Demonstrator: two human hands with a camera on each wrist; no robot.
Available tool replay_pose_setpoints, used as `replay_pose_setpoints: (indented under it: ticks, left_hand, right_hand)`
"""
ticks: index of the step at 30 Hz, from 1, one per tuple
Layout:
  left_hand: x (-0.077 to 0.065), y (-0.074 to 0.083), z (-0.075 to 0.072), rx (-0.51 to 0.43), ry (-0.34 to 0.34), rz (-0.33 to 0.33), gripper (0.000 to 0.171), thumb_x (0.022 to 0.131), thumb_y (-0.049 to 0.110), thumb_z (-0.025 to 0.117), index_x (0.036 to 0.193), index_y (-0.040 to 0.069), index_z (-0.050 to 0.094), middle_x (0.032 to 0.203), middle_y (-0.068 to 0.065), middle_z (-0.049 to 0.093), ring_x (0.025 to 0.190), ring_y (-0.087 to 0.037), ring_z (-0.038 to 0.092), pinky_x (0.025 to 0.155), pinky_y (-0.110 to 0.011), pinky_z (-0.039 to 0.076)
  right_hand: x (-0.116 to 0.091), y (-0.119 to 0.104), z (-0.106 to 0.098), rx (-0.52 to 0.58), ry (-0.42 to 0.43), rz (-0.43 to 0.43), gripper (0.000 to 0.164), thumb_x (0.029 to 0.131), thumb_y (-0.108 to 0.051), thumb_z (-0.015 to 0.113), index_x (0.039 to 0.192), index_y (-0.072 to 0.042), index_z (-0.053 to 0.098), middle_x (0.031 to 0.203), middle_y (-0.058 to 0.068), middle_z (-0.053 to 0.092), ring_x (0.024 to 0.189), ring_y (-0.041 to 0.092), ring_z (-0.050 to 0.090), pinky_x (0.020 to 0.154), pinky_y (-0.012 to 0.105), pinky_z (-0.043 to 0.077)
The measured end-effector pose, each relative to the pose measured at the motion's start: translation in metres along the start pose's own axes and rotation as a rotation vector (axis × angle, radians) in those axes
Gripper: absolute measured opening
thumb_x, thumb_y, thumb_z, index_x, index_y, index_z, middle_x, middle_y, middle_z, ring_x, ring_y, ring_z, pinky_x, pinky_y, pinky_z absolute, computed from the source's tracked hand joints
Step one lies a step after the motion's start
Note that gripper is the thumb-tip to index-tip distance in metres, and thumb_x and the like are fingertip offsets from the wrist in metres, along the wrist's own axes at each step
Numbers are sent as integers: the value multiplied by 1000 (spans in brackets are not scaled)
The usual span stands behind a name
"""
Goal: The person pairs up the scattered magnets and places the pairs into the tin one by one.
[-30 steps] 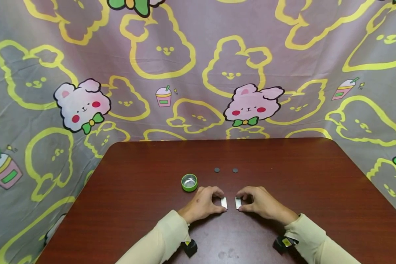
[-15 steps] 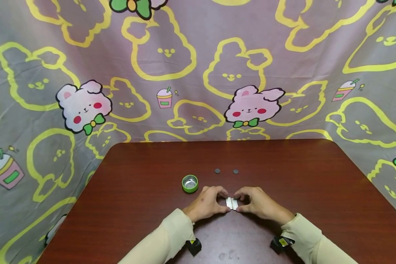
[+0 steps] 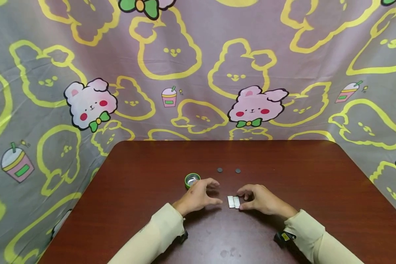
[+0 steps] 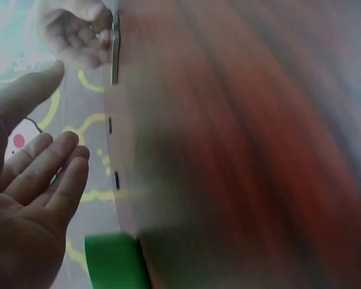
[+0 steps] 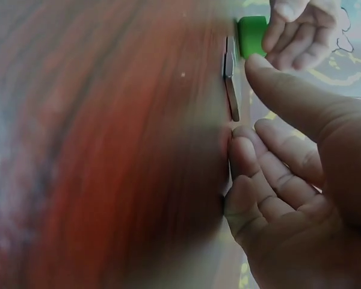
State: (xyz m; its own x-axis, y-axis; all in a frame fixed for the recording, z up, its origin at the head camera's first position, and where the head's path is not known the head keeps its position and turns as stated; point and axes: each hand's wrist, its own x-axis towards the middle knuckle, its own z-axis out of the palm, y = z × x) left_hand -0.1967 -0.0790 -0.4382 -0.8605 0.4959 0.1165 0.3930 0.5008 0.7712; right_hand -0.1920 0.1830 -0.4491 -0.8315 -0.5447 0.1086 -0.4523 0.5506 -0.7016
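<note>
Two white rectangular plates (image 3: 231,202) lying side by side on brown surface (image 3: 303,176), midway between left and right edges. Right hand (image 3: 262,200) curving just beside right plate, fingers moderately wide; contact unclear. Left hand (image 3: 198,195) hovering apart from plates, fingers wide, holding nothing. Round green tin (image 3: 187,182) standing beyond, partly hidden. Two dark discs (image 3: 220,170) lying nearer far edge. Cartoon-print cloth (image 3: 198,88) hanging behind.

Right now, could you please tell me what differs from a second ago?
The two white rectangular pieces have come together, side by side. The left hand has let go and moved left; the right hand remains beside them. The round green tin and two dark round discs stayed put.
</note>
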Motion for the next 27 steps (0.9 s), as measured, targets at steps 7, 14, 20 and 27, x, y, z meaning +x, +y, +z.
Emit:
replay_pose_setpoints:
  ticks: [7,14,20,27]
  left_hand:
    - [-7,-6,-16,-51,22,11,48,79,16,87,119,1,65,117,-11,70,107,-28,67,88,-41,56]
    - [-13,-17,-42,-3,129,48,44,79,14,87,116,0,67,111,-14,71,101,-31,69,85,-43,57]
    - [-22,-36,-56,49,261,22,45,75,13,89,115,4,69,108,-12,72,97,-29,69,83,-45,56]
    - [-26,-47,-61,92,254,-58,64,71,16,92,127,1,64,123,-10,68,116,-28,63,97,-46,50]
  right_hand:
    - [1,4,0,27,-7,1,38,77,-16,88,106,0,70,87,-3,66,77,7,57,66,23,48]
    - [3,5,2,-30,0,-71,40,74,-15,89,105,2,71,86,-3,63,73,5,55,63,22,48]
    - [6,4,-1,-79,-22,-123,40,74,-17,89,106,1,74,83,-5,60,70,6,53,61,21,46]
    - [11,2,0,-106,-49,-136,39,74,-19,89,105,0,77,85,-4,63,73,7,54,62,21,46]
